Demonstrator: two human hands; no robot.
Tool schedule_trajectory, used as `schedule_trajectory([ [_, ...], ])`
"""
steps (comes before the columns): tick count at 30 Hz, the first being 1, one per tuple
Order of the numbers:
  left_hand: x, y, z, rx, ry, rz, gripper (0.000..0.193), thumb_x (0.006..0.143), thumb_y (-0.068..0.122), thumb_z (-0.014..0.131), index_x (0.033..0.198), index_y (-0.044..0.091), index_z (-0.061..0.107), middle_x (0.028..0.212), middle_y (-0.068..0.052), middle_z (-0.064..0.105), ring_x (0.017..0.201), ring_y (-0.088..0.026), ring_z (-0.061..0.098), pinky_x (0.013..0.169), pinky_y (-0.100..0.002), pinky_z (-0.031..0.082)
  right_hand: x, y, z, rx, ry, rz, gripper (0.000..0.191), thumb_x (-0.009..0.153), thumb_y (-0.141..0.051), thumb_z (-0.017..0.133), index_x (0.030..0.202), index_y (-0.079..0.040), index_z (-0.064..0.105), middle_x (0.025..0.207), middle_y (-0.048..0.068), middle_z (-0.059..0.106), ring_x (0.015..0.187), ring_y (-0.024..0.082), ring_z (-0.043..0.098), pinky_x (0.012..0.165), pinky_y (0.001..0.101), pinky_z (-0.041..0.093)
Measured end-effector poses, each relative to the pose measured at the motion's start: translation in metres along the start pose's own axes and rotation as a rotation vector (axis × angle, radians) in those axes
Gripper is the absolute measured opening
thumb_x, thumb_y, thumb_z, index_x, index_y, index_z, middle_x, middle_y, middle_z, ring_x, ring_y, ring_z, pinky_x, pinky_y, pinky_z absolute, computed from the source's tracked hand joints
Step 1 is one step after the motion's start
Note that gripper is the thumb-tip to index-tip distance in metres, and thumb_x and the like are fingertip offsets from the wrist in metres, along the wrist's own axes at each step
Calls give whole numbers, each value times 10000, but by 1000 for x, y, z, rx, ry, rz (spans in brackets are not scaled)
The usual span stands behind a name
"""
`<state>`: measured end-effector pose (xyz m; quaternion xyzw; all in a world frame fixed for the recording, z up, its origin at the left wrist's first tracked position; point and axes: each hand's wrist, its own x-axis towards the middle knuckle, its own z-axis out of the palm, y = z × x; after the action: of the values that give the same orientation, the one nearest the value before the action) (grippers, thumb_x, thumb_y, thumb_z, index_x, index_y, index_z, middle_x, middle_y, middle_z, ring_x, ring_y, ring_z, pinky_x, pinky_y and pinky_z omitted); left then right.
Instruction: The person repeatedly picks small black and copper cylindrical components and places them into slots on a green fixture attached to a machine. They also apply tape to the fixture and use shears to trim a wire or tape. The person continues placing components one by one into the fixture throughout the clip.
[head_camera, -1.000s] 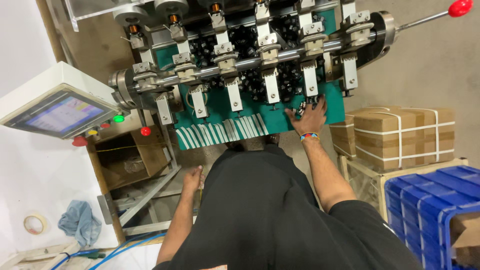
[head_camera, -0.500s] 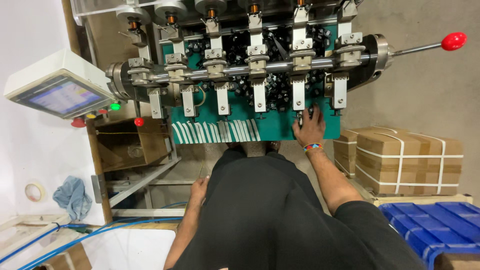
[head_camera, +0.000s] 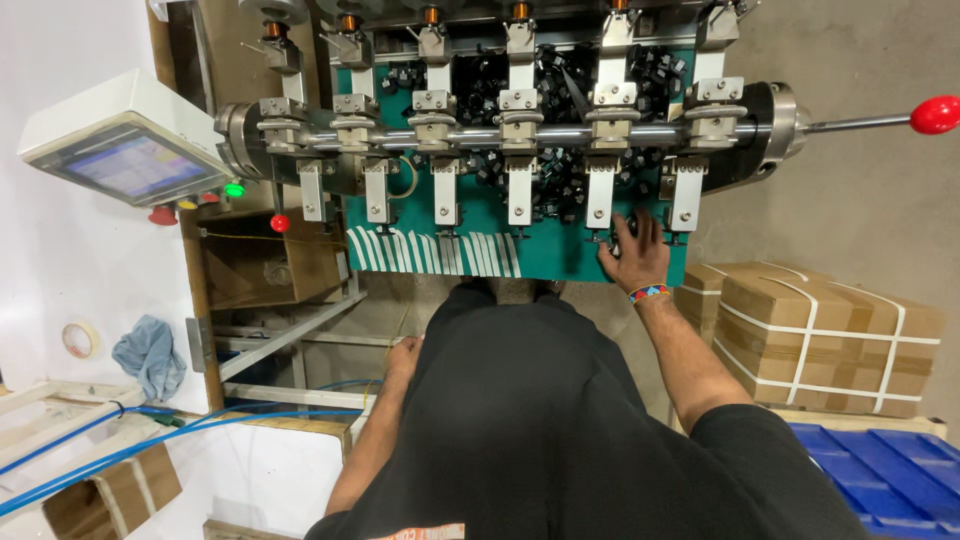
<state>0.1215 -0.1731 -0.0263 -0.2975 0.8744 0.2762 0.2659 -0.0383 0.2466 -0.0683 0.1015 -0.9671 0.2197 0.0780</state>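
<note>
I stand at a winding machine (head_camera: 500, 135) with a row of metal stations on a steel shaft over a green table (head_camera: 560, 262). Small black parts (head_camera: 560, 80) lie heaped on the green surface behind the stations. My right hand (head_camera: 633, 255), a beaded band at the wrist, rests flat on the green table under the second station from the right, its fingers among a few black parts. Whether it holds one I cannot tell. My left hand (head_camera: 404, 352) hangs low beside my black shirt, below the table's edge, with nothing visible in it.
A control screen box (head_camera: 125, 140) with coloured buttons stands at the left. A lever with a red knob (head_camera: 936, 113) sticks out right. Strapped cardboard boxes (head_camera: 820, 335) and a blue crate (head_camera: 880, 480) sit at the right; blue hoses (head_camera: 150, 440), tape roll and rag at left.
The camera view has shifted, so the machine sits more to the right in frame. My right hand stays on the green table; my left hand stays low by my side.
</note>
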Motion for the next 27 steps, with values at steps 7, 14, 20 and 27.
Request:
schedule_trajectory([
  [7, 5, -4, 4, -44, 34, 28, 565, 959, 593, 577, 1042, 67, 765, 951, -199, 763, 939, -400, 728, 839, -465, 559, -8, -3, -9, -158, -17, -133, 569, 839, -419, 799, 1282, -89, 664, 1368, 258, 529, 1067, 430, 591, 729, 452, 532],
  [14, 4, 1, -2, -15, -7, -47, 578, 955, 595, 562, 1124, 76, 753, 1062, -218, 745, 1046, -418, 694, 912, -467, 532, 0, 11, -3, -71, -84, -173, 461, 857, -403, 805, 1194, -110, 690, 1373, 213, 513, 1065, 399, 586, 798, 453, 582],
  [20, 4, 2, -2, -45, -2, -57, 564, 948, 575, 574, 1103, 66, 760, 1035, -228, 746, 1029, -417, 702, 903, -467, 540, 4, -4, -4, -74, 0, -142, 463, 825, -411, 817, 1152, -102, 707, 1387, 212, 510, 1096, 427, 570, 739, 454, 584],
  [27, 8, 1, -3, -64, 15, 3, 540, 952, 552, 585, 1052, 54, 769, 982, -225, 751, 988, -409, 716, 876, -466, 550, 14, -5, 1, -58, -51, -12, 389, 791, -373, 804, 1094, -145, 717, 1313, 137, 543, 1124, 396, 571, 736, 472, 584],
])
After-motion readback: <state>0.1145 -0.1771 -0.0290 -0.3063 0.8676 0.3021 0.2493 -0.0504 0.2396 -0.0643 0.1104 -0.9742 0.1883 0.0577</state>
